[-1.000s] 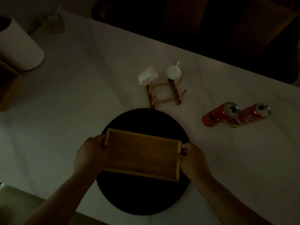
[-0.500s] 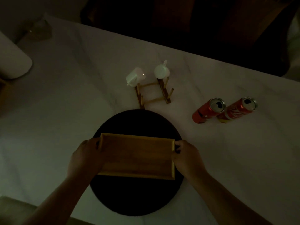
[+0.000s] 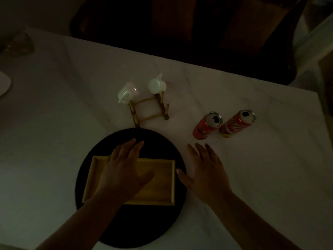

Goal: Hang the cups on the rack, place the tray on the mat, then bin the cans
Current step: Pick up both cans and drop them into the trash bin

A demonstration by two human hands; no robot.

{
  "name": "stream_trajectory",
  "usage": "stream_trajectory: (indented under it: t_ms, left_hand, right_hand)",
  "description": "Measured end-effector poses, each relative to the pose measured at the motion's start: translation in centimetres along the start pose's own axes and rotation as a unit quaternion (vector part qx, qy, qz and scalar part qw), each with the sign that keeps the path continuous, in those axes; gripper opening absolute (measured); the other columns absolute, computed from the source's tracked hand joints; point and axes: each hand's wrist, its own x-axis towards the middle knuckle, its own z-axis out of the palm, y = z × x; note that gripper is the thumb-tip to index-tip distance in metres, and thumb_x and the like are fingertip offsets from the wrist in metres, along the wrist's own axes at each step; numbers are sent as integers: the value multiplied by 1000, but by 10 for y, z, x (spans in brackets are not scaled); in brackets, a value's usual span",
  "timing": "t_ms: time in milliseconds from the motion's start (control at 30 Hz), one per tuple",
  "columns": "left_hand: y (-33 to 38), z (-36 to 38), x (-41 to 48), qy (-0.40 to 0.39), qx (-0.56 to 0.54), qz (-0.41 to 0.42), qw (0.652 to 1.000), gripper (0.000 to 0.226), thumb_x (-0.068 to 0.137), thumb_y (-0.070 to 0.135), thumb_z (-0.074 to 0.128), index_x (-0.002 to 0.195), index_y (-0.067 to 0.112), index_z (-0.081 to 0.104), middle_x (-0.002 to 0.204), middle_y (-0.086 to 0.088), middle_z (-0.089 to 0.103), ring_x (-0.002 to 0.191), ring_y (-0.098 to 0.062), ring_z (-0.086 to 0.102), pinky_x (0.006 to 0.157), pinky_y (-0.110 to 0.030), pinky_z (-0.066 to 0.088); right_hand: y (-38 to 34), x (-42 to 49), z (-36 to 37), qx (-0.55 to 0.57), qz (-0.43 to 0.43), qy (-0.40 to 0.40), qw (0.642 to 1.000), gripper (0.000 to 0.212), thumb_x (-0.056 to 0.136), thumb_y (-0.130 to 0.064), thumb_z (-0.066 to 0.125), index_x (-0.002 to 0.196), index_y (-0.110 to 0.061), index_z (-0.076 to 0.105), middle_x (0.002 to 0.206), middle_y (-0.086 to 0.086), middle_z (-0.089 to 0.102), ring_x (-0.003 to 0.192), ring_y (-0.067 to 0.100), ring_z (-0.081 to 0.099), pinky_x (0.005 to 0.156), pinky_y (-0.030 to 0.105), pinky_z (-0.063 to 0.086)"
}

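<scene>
A wooden tray (image 3: pixel 158 183) lies flat on the round black mat (image 3: pixel 162 141) near the table's front. My left hand (image 3: pixel 122 168) hovers over the tray's left half, fingers spread, holding nothing. My right hand (image 3: pixel 207 168) is open just right of the tray, above the table, fingers pointing toward the cans. Two red cans (image 3: pixel 207 126) (image 3: pixel 236 125) stand side by side to the right of the mat. Two white cups (image 3: pixel 127 92) (image 3: pixel 156 85) hang on the small wooden rack (image 3: pixel 149 110) behind the mat.
The white marble table (image 3: pixel 54 123) stretches left and right. A white cylinder's edge (image 3: pixel 4 83) shows at the far left, with a glass object (image 3: pixel 18 44) behind it. Dark chairs (image 3: pixel 198 29) stand beyond the table's far edge.
Both hands let go of the tray, which now rests on the mat. The left hand moved over the tray; the right hand lifted away to the right, toward the cans.
</scene>
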Motion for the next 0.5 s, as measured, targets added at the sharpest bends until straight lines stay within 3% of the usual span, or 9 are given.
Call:
stream_trajectory:
  t_ms: [333,500]
  left_hand:
    - [100,15,54,21,-43,57,997,102,71,84,56,156,35,28,164,5,30,149,-26,27,116,-50,34]
    - [134,24,84,37,-28,77,996,103,70,85,50,155,29,35,161,-1,37,145,-28,33,111,-51,39]
  right_hand:
    - [86,-5,-23,-13,56,7,998,88,86,-78,50,150,-17,56,152,13,58,145,42,46,114,54,44]
    - [138,7,-39,-40,90,7,995,92,85,-82,41,151,-19,55,154,11,56,151,39,40,120,50,37]
